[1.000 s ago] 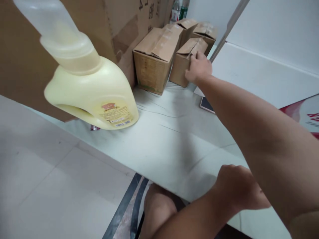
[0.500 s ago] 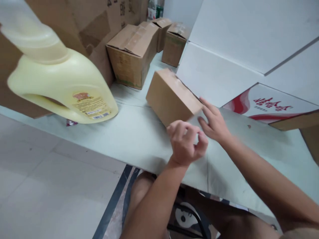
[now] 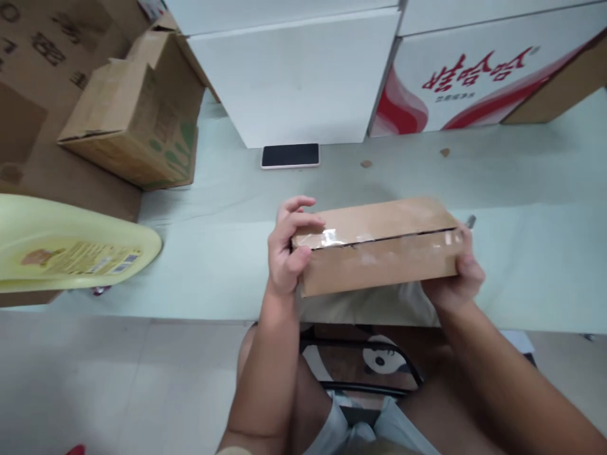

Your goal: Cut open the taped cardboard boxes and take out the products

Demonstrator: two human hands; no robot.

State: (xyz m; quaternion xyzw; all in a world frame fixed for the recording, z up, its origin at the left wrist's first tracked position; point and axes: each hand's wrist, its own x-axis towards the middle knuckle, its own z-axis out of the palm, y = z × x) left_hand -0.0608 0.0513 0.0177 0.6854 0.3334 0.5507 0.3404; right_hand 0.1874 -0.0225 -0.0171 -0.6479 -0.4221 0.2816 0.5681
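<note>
A brown cardboard box (image 3: 379,243) is between my two hands above the near part of the table. Along its top runs a dark seam, with shiny clear tape near both ends. My left hand (image 3: 289,243) grips the left end, its thumb on the near side and fingers over the far edge. At the right end, my right hand (image 3: 459,275) holds the box with fingers curled round the corner; part of that hand is hidden. A small grey tip sticks out just past the right hand, too small to name.
A phone (image 3: 290,155) lies behind the box, by white cartons (image 3: 303,82). Red lettering marks another carton (image 3: 465,88) at right. On the left stand a taped cardboard box (image 3: 137,120) and a yellow detergent jug (image 3: 80,246). The table (image 3: 218,265) ends near my lap.
My view has swung right. My left hand has gone from a fist near the box's corner to gripping its left end. My right hand now holds the right end, and the box is turned lengthwise.
</note>
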